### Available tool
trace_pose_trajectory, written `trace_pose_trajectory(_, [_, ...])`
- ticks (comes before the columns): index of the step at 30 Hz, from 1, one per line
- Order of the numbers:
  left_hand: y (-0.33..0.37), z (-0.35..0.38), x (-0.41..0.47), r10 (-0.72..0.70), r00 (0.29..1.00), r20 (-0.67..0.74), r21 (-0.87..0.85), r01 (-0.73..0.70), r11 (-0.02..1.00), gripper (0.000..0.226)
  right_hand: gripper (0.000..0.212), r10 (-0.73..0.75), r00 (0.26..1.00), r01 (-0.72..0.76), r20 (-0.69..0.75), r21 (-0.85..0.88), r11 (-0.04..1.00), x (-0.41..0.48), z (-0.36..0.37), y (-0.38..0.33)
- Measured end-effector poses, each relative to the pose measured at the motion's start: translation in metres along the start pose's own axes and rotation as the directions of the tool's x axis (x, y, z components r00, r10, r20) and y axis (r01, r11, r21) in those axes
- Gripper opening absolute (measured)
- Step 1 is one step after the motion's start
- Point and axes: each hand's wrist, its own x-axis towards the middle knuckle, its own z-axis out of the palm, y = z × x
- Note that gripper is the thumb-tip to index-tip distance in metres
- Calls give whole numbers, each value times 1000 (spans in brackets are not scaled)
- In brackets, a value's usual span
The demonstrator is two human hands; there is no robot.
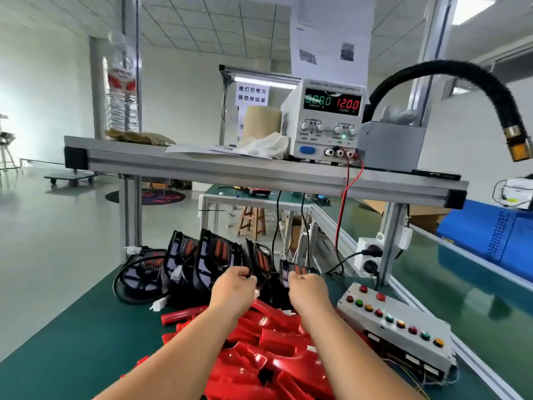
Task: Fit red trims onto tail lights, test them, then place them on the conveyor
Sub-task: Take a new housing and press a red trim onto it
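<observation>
We are gripping the rim of an upright tail light (257, 261) with our left hand (235, 284), fingers curled tight on it. Our right hand (307, 287) is pinching a smaller tail light (295, 271) just beside it. We are counting five tail lights across the far part of the green worktop (72, 342), the leftmost (147, 269) lying flat. The red trims (274, 345) are lying heaped at the near edge under our forearms, too many to count. A button box (395, 327) is sitting at the right edge.
</observation>
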Motion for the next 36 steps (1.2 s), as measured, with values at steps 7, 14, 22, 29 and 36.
trace_pose_trajectory(7, [-15,13,51,23,999,-40,280,-10,960,55,32,-45,993,55,108,-91,994,24,50,-4])
trace_pose_trajectory(14, [-21,35,77,45,999,13,467,-46,883,63,32,-66,987,79,144,-91,993,40,69,7])
trace_pose_trajectory(22, [-17,41,85,-33,999,-40,490,48,870,37,24,-19,990,23,143,-25,999,47,71,9])
trace_pose_trajectory(29, [-4,34,80,-88,996,12,284,81,956,20,22,57,990,-84,127,218,972,40,70,5])
trace_pose_trajectory(36, [-1,20,69,-146,989,35,-106,149,983,18,44,-63,996,45,62,259,965,19,68,-9])
